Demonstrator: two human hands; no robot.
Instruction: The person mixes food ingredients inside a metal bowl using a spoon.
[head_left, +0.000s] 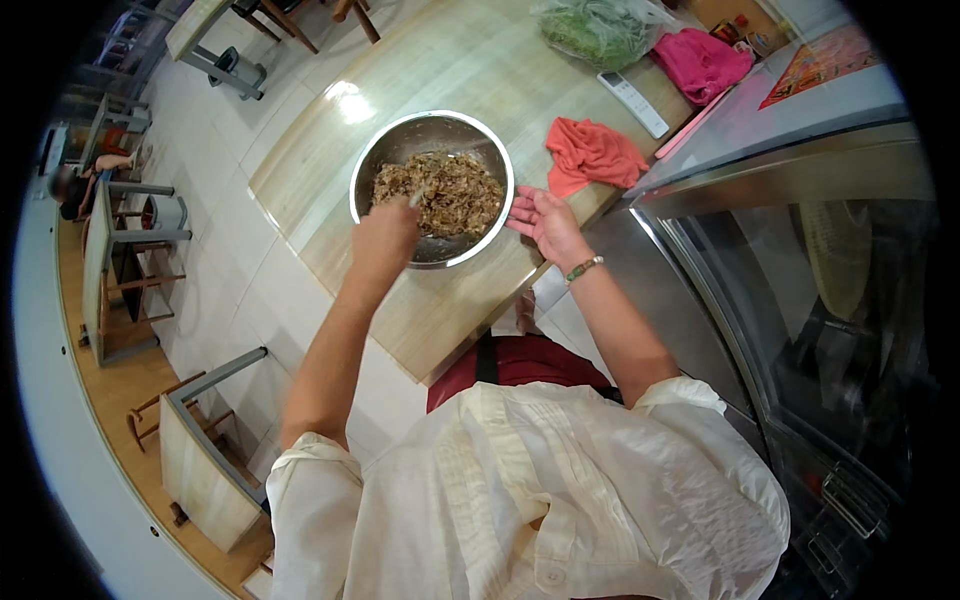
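Note:
A wide stainless steel bowl (362, 161) stands on the pale wood-grain table in front of me. Inside lies a moist brown minced mixture (457, 191), streaked with darker and greenish bits. My left hand (386, 236) is closed in a fist over the bowl's near left side. From it a thin, light-coloured utensil (419, 195) reaches into the mixture; its lower end is hidden. At the bowl's right rim, my right hand (551, 225) has its palm turned up and fingers extended. Its fingertips are at the outer wall, though I cannot tell whether they press on it.
Right of the bowl lie a crumpled coral cloth (592, 156) and a white remote control (634, 103). Behind them are a plastic bag of greens (592, 34) and a pink bag (701, 64). A glass-fronted cabinet (817, 247) borders my right. A person (86, 180) sits far left.

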